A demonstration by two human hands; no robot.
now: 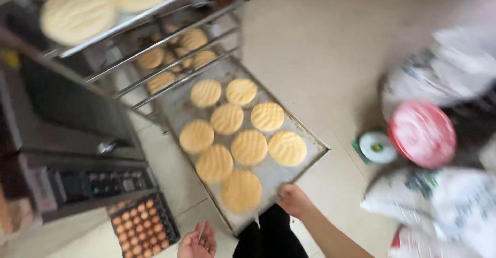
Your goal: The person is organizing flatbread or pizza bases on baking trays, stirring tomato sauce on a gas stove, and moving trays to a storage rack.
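Now right hand [293,200] grips the near edge of the tray [310,157] of biscuits [249,147]; left hand [198,243] open, empty, beside egg carton [143,227]

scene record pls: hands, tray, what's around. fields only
right hand: grips near edge of tray
left hand: open, palm up, holds nothing, below the tray's near corner
tray: metal, half out of rack, tilted across frame
on tray: nine round ridged golden breads
rack: more trays of breads above, paler ones on top
floor left: egg carton, full
floor right: white sacks, red lid, tape roll
blur: right side smeared
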